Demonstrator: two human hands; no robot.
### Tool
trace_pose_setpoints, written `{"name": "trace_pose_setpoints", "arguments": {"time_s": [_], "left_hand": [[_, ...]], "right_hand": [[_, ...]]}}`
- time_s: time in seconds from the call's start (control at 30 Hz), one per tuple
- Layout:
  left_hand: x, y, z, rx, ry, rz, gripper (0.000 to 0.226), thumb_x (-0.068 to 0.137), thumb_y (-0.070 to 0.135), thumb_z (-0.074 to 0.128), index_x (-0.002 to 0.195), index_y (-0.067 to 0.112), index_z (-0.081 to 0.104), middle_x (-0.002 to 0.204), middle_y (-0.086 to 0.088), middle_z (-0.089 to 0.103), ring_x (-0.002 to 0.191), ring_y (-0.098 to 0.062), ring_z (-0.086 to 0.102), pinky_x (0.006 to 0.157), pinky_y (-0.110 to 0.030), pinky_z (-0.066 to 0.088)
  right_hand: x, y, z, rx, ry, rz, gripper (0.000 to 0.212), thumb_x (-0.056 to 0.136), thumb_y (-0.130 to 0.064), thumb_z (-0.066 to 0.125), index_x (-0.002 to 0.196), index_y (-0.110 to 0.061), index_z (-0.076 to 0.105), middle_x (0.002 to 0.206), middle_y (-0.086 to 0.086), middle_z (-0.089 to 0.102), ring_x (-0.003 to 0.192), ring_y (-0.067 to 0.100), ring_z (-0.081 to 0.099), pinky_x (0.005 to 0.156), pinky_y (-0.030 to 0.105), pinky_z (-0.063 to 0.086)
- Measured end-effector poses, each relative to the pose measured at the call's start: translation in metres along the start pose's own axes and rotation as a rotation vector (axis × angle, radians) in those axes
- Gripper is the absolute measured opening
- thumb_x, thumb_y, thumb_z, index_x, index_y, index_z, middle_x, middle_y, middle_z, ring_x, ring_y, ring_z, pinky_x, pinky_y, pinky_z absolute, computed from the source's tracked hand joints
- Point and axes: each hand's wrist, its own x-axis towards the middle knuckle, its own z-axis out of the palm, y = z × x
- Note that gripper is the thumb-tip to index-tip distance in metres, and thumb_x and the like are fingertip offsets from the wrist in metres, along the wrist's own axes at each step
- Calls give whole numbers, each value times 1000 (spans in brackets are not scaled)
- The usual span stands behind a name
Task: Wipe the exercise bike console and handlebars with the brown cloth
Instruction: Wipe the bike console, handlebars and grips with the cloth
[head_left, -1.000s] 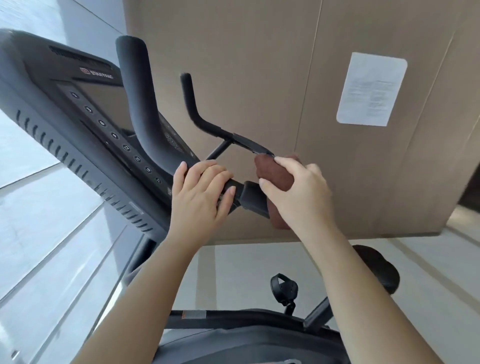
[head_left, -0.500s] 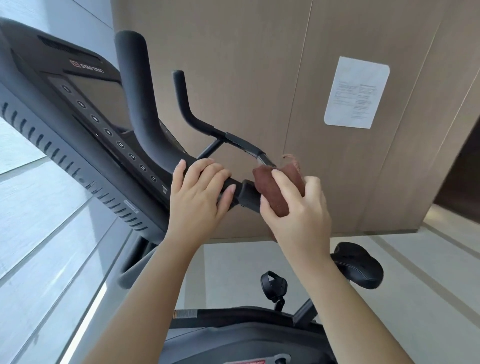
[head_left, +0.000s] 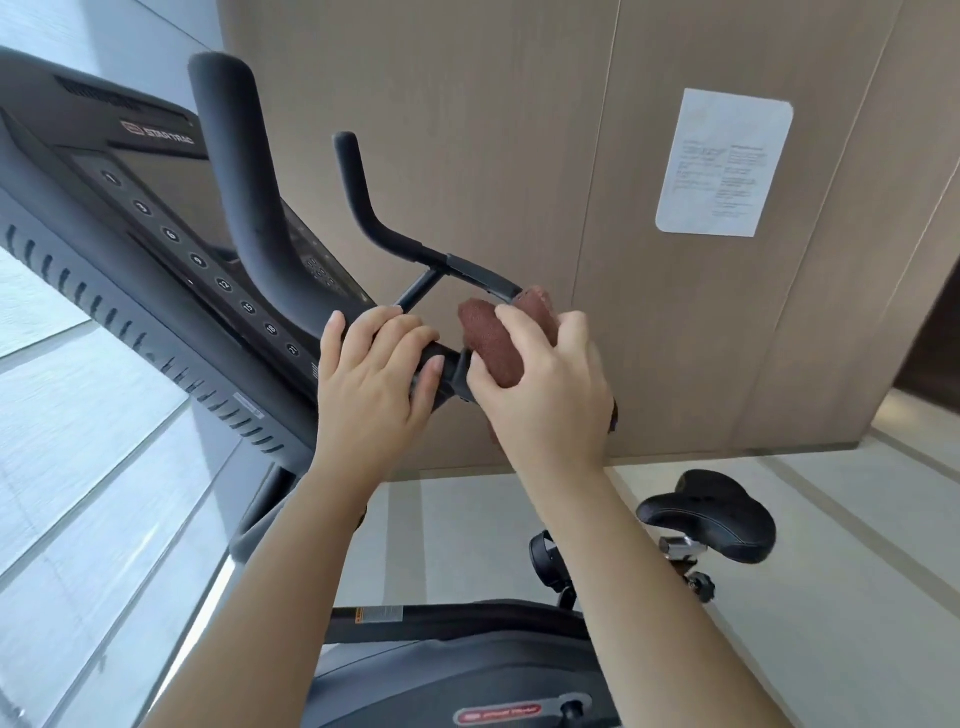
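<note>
The exercise bike's black handlebars (head_left: 244, 197) rise in front of the dark console (head_left: 130, 197) with its row of round buttons. My left hand (head_left: 371, 374) grips the near crossbar of the handlebars, fingers curled over it. My right hand (head_left: 545, 395) holds the brown cloth (head_left: 485, 343) wrapped around the bar just right of the left hand. A thinner far handlebar arm (head_left: 363, 197) bends up behind the cloth.
The black saddle (head_left: 711, 514) sits low on the right, with a pedal (head_left: 545, 561) and the grey bike body (head_left: 441, 675) below my arms. A wood-panel wall with a paper notice (head_left: 724, 161) stands behind. Pale floor lies to the right.
My right hand has slid the cloth a little along the bar toward my left hand. The left hand keeps its grip; the view has shifted slightly.
</note>
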Motion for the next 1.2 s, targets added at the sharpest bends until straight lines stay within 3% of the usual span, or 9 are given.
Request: {"name": "trace_pose_setpoints", "arguments": {"time_s": [0.27, 0.4, 0.5, 0.63, 0.73, 0.8, 0.93, 1.07, 1.2], "left_hand": [[0, 3, -1, 23, -2, -15, 30, 93, 26, 39, 98, 11, 64, 104, -1, 66, 111, -20, 46, 104, -43, 20], [0, 10, -2, 27, -27, -65, 32, 93, 25, 36, 99, 9, 64, 105, -4, 65, 114, -22, 45, 105, -46, 19], [0, 17, -5, 53, -82, -81, 36, 92, 24, 34, 100, 5, 64, 107, -8, 65, 116, -28, 49, 102, -52, 24], [3, 32, -13, -53, -108, -179, 43, 91, 30, 33, 110, 5, 62, 117, -9, 62, 124, -30, 44, 105, -59, 20], [4, 47, -16, -124, -95, -84, 41, 92, 32, 36, 113, 6, 59, 123, -8, 59, 127, -27, 42, 103, -58, 27], [3, 59, -14, -141, -105, 4, 37, 92, 31, 39, 113, 8, 59, 123, -7, 58, 128, -23, 41, 106, -53, 26], [-3, 72, -3, -230, -173, 31, 32, 91, 23, 43, 108, 3, 61, 116, -11, 61, 117, -27, 51, 100, -51, 37], [-12, 72, 7, -186, -172, 59, 29, 88, 21, 48, 103, 1, 63, 106, -13, 65, 108, -31, 56, 99, -49, 35], [-10, 73, 6, -201, -172, 59, 23, 85, 14, 58, 102, -1, 63, 105, -15, 64, 104, -35, 57, 93, -55, 40]], "right_hand": [[-14, 50, -8, 203, 92, -131, 36, 76, -31, 60, 109, -17, 67, 93, 14, 57, 77, 28, 59, 61, 28, 49], [-23, 88, -2, 350, 155, -104, 35, 79, -28, 62, 112, -15, 65, 98, 9, 54, 87, 13, 56, 78, 10, 45], [-30, 130, 1, 442, 119, 15, 37, 79, -26, 62, 113, -12, 64, 103, 4, 51, 93, 4, 51, 86, 3, 37], [-28, 162, 8, 554, -33, 292, 36, 79, -13, 68, 114, -22, 63, 102, 4, 55, 99, 13, 56, 85, 5, 35], [-21, 150, 4, 703, 90, 324, 36, 78, -25, 64, 111, -38, 57, 103, -7, 54, 99, -8, 54, 84, -1, 33], [-19, 133, 3, 771, 232, 270, 38, 78, -30, 62, 113, -43, 55, 107, -7, 54, 104, -6, 53, 88, 5, 37], [-22, 105, 12, 771, 343, 146, 38, 82, -24, 62, 119, -25, 55, 106, -4, 50, 101, 7, 55, 88, 13, 44], [-16, 116, 15, 797, 329, 201, 37, 82, -24, 60, 119, -21, 56, 106, 7, 52, 101, 13, 57, 90, 16, 46], [-13, 128, 15, 810, 371, 368, 37, 80, -24, 61, 117, -21, 58, 108, 1, 55, 101, -8, 54, 89, 10, 42]]}}
